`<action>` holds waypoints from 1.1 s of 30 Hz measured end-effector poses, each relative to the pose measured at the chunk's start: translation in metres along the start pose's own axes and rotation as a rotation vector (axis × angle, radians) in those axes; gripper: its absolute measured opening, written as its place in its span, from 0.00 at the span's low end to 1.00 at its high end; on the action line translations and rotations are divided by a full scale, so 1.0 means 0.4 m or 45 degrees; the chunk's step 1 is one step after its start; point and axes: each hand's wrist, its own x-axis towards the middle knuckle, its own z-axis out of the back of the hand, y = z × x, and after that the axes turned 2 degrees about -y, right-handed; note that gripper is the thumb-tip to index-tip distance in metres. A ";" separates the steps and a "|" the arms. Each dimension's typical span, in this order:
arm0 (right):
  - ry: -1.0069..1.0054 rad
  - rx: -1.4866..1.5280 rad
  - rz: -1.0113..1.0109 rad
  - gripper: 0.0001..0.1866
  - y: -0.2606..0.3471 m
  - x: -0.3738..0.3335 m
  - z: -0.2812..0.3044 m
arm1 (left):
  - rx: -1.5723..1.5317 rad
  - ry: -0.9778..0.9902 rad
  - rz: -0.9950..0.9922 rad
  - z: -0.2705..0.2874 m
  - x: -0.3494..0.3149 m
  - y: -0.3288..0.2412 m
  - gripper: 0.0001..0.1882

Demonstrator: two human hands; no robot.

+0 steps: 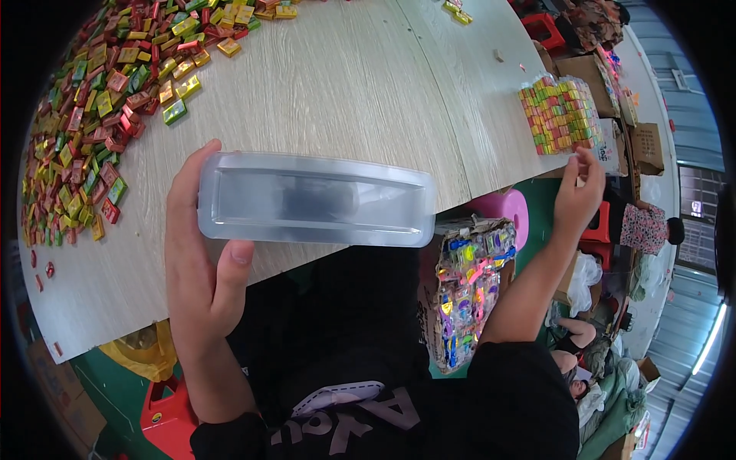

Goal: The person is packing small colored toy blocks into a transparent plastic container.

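The pale wood-grain counter (330, 84) fills most of my view, and along its left side sprawls a heap of small wrapped candies (92, 107) in red, green, yellow and orange. Over its near edge I hold a clear plastic tray (314, 199), long and shallow; my left hand (201, 261) has its grip clamped on the tray's left end, thumb beneath, fingers curled over the far rim. That one-ended hold could let the tray tip or twist free, I judge. At the counter's right edge a filled clear pack of candies (558, 115) stands; my right hand (576, 195) reaches just below it, fingertips pinched together on something too small to make out.
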 end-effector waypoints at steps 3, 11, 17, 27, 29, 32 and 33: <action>-0.002 -0.036 0.225 0.08 0.043 0.126 0.060 | 0.000 -0.004 -0.016 -0.004 0.001 0.003 0.36; 0.662 0.063 0.787 0.19 0.008 0.500 -0.132 | 0.018 -0.049 -0.049 -0.008 0.008 -0.008 0.35; 1.360 -0.042 0.446 0.28 -0.014 0.523 -0.220 | -0.025 -0.059 -0.042 -0.013 0.011 -0.001 0.35; 1.514 -0.243 0.496 0.28 0.051 0.481 -0.222 | -0.018 -0.065 -0.058 -0.007 0.005 0.006 0.36; 1.512 -0.279 0.515 0.28 0.045 0.483 -0.215 | -0.018 -0.058 -0.046 -0.008 0.004 0.007 0.36; 1.497 -0.311 0.562 0.27 0.050 0.480 -0.208 | -0.025 -0.061 -0.051 -0.011 0.006 0.009 0.36; 1.497 -0.311 0.563 0.27 0.053 0.479 -0.207 | 0.000 -0.060 -0.065 -0.007 0.007 0.013 0.36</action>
